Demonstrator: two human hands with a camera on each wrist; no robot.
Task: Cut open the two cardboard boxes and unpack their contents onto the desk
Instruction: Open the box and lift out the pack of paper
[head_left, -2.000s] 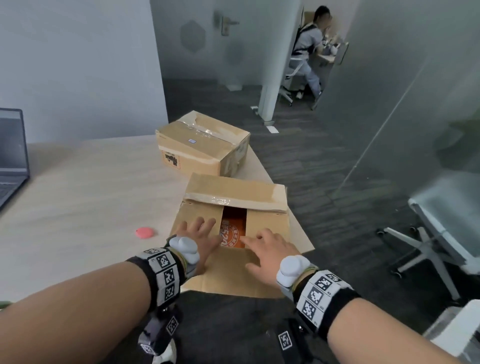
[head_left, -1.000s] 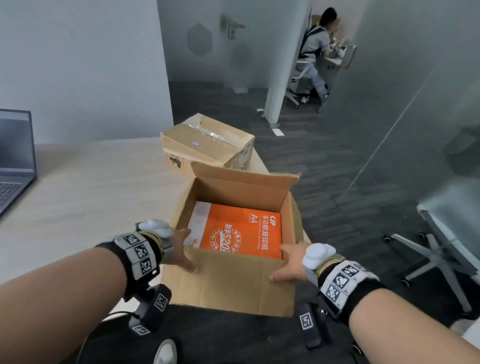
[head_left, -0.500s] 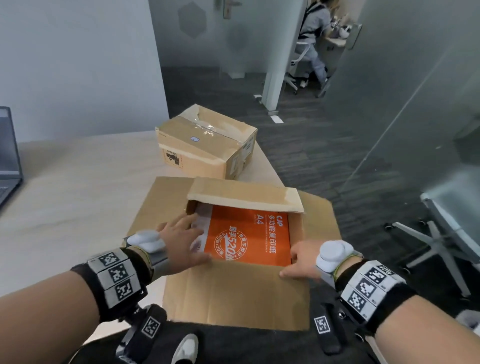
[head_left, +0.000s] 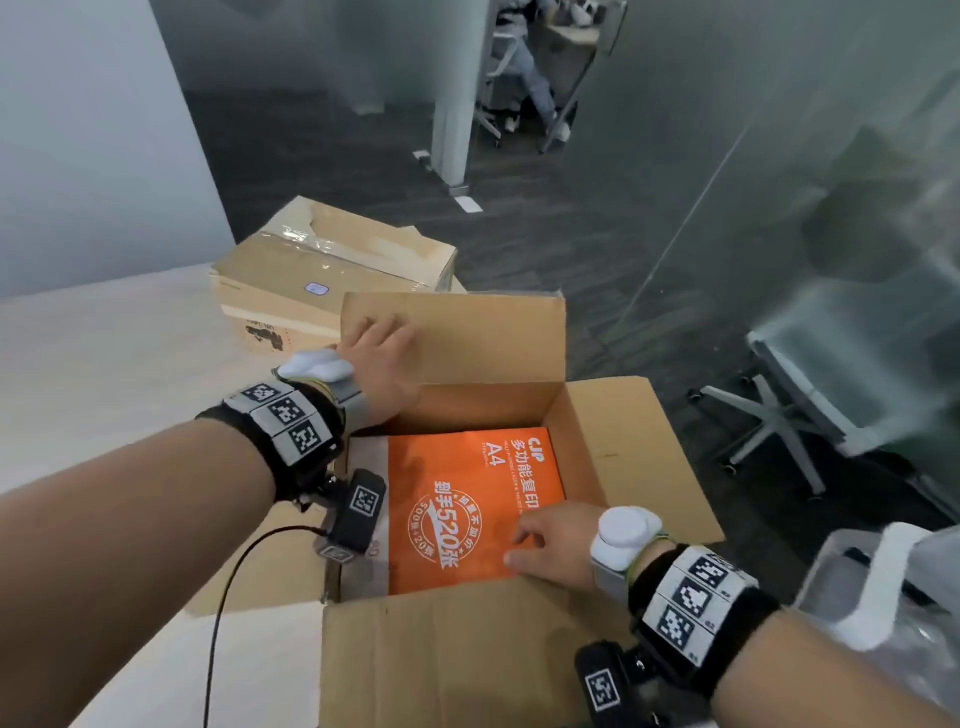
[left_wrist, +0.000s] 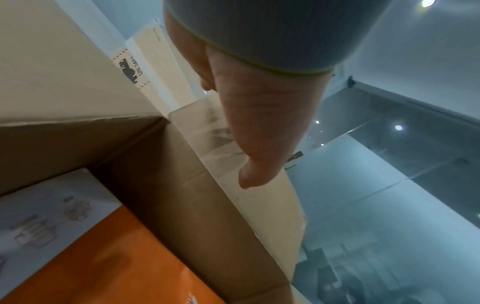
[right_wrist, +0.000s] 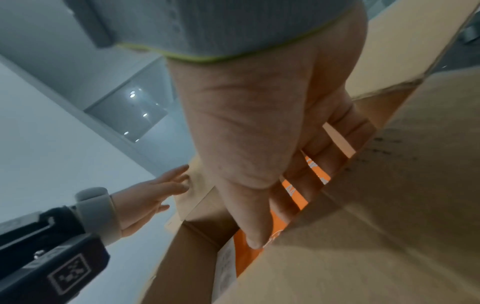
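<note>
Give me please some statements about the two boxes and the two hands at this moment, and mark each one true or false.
1. The near box is open, with an orange paper pack inside. True.
2. The left hand grips a knife. False: it presses flat against the far flap and holds nothing.
3. The far box is still taped shut. True.
4. The right hand rests on the desk. False: it is inside the near box, on the paper pack.
5. The paper pack lies on the desk. False: it is still in the near box.
</note>
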